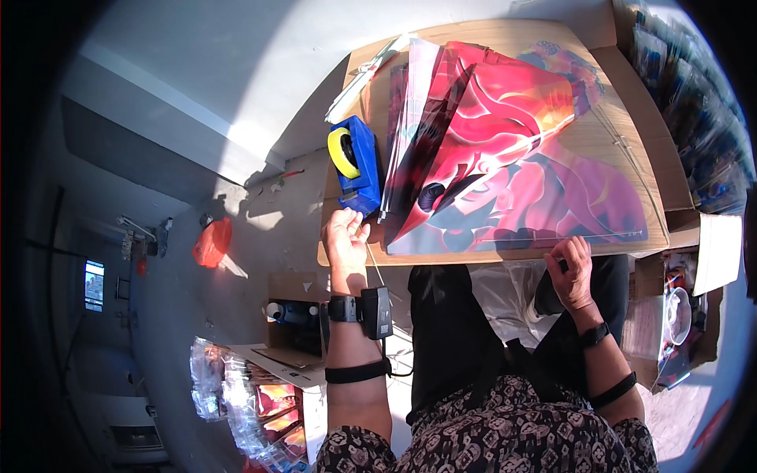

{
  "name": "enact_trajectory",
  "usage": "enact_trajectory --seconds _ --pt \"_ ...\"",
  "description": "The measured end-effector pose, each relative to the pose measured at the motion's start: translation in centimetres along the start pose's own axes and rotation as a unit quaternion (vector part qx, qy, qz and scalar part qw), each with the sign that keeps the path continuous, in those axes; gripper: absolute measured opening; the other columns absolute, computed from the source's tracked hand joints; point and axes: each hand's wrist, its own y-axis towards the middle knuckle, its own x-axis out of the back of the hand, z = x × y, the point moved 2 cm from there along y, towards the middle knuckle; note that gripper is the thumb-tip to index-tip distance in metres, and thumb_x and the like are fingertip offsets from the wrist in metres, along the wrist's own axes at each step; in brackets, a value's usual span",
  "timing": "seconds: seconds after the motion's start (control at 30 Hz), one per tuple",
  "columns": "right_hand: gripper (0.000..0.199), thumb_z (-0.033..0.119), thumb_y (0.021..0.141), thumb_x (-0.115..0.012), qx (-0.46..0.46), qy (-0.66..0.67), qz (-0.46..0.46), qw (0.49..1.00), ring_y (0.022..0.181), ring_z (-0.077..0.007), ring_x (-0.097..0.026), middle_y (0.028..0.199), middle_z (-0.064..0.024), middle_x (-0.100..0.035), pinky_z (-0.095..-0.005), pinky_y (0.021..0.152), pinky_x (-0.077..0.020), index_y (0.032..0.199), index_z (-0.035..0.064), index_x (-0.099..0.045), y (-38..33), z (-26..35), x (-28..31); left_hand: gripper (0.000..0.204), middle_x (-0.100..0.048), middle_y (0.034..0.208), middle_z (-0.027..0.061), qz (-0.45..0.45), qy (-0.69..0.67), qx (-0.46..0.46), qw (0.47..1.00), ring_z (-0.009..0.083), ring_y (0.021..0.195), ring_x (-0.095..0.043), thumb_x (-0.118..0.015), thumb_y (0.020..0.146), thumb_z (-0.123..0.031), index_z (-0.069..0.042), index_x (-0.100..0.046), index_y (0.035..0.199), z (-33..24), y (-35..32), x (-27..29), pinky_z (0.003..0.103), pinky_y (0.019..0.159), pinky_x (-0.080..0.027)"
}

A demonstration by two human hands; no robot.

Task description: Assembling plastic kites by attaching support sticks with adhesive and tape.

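A large glossy sheet point(552, 201) printed in pink, red and grey lies along the near side of the wooden table point(489, 258). A thin pale rod point(607, 236) runs along its near edge. My right hand point(571, 268) is at that edge, fingers curled inward; what they hold, if anything, is hidden. My left hand point(345, 240) is at the near end of a blue tape dispenser point(364, 162) with a yellow-cored roll point(344, 154). Its fingers are bent together, and any tape between them is too small to make out.
Folded red printed sheets point(505, 110) lie in a pile behind. White sticks point(367, 79) rest at the far left corner. Open cardboard boxes point(680, 236) stand right of the table, with plastic-wrapped packs point(686, 87) beyond. A red bag point(213, 242) is on the floor, left.
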Motion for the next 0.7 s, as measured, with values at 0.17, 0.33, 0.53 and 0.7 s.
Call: enact_trajectory --seconds 0.17,0.33,0.53,0.7 --pt "0.021 0.004 0.067 -0.068 0.002 0.003 -0.006 1.0 0.072 -0.028 -0.049 0.072 -0.0063 -0.049 -0.0384 0.067 -0.037 0.074 0.0085 -0.05 0.2 0.1 0.0 0.011 -0.056 0.09 0.0052 0.007 -0.021 0.046 0.999 0.0207 0.088 -0.057 -0.058 0.082 -0.015 -0.006 -0.054 0.087 -0.2 -0.1 -0.9 0.041 0.08 -0.042" --pt "0.021 0.004 0.066 -0.069 0.002 -0.005 -0.007 1.0 0.072 -0.0284 -0.049 0.072 -0.0067 -0.049 -0.0384 0.067 -0.0372 0.074 0.0083 -0.05 0.3 0.5 0.0 0.006 -0.058 0.085 0.0061 0.031 0.003 0.161 0.986 0.0222 0.086 -0.059 -0.055 0.082 -0.012 -0.007 -0.053 0.084 -0.4 -0.1 -1.4 0.04 0.077 -0.041" --pt "0.02 0.004 0.067 -0.068 0.002 -0.011 -0.003 1.0 0.073 -0.0284 -0.049 0.072 -0.0067 -0.049 -0.0385 0.067 -0.0369 0.074 0.0082 -0.049 0.2 0.0 0.1 0.018 -0.06 0.081 0.0029 -0.077 0.082 -0.078 0.991 0.0108 0.078 -0.057 -0.067 0.076 -0.02 -0.008 -0.059 0.087 -0.3 -2.3 -1.8 0.02 0.055 -0.04" --pt "0.021 0.003 0.067 -0.068 -0.001 -0.007 -0.004 1.0 0.073 -0.0285 -0.049 0.072 -0.0065 -0.049 -0.0384 0.068 -0.037 0.073 0.0082 -0.049 0.3 0.5 0.1 0.023 -0.057 0.091 0.0082 -0.075 0.219 -0.262 0.937 0.0151 0.08 -0.058 -0.065 0.073 -0.004 0.0 -0.057 0.094 -4.5 0.7 -2.0 0.027 0.063 -0.048"
